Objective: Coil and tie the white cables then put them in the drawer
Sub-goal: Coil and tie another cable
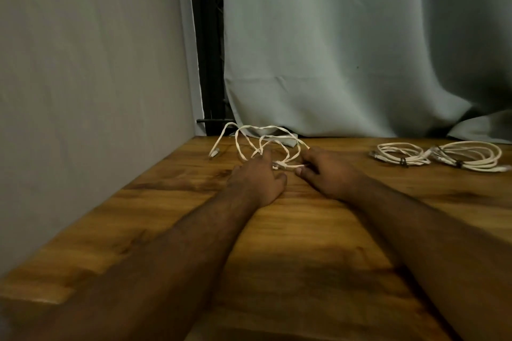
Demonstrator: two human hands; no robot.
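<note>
Wooden tabletop point(304, 230): two tied coils point(443, 156) lie far right. At the far middle, the loose cable point(266, 144) awaits coiling; the right hand point(329, 174) seemingly pinches it, the left hand point(257, 180) reaches with fingers extended. Next: gather loops.

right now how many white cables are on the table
3. One loose cable lies at the far edge by both hands. Two coiled, tied cables lie at the far right: one nearer the middle, one beside it. None looks hidden.
</note>
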